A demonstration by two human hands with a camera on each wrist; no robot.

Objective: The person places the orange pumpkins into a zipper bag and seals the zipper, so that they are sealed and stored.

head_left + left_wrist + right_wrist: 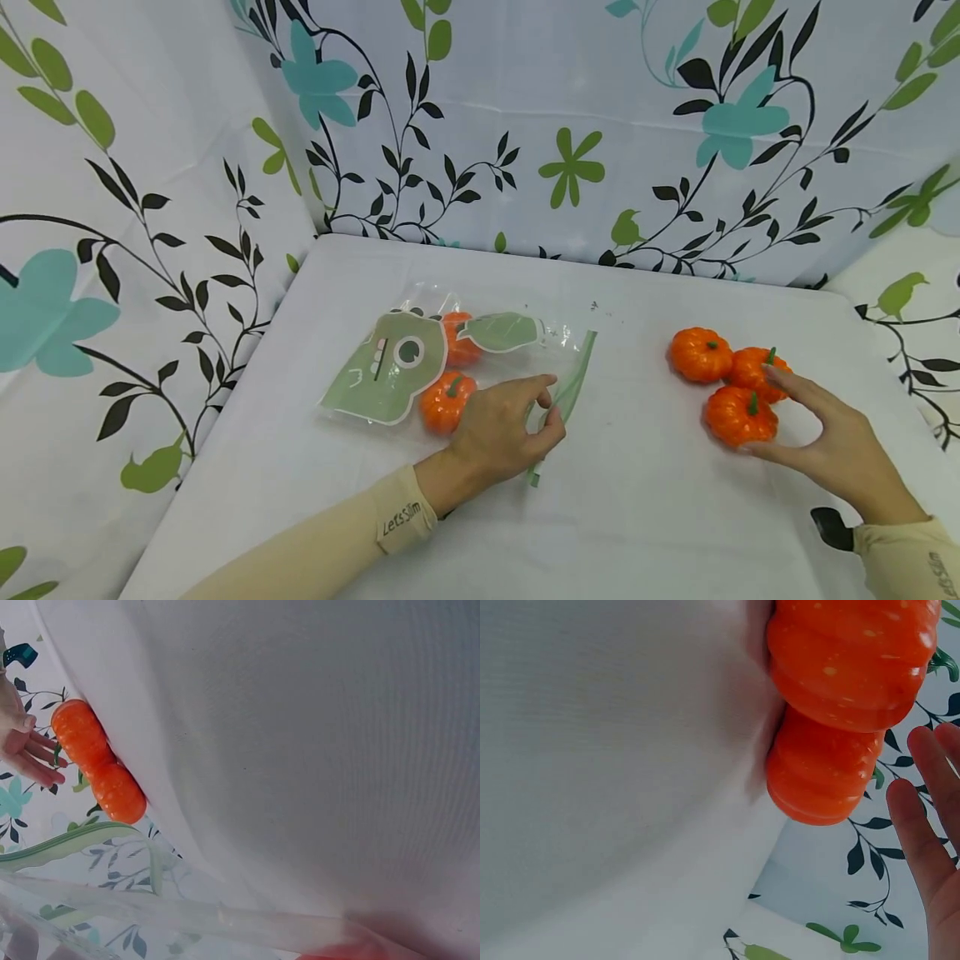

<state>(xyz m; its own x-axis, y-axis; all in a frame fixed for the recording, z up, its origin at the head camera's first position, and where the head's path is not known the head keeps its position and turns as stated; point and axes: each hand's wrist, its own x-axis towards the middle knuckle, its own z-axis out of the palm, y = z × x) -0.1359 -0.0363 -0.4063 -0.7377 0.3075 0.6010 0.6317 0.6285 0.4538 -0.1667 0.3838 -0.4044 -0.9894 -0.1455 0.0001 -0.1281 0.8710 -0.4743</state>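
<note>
A clear plastic bag point(360, 387) with a green dinosaur print and a green top strip point(573, 387) lies on the left of the table. Inside it are two small orange toy pumpkins point(444, 408). My left hand point(498, 429) reaches over the bag and pinches its edge by the strip, lifting the mouth a little. Three more pumpkins sit clustered on the right, the nearest pumpkin point(738, 423) between the spread thumb and fingers of my right hand point(840, 442). In the right wrist view, straight fingers point(922, 832) stand beside two pumpkins point(847, 667).
The white table point(630, 517) has its far edge against a leaf-patterned curtain point(480, 100), which also hangs on the left side. Bare tabletop lies between the bag and the pumpkin cluster.
</note>
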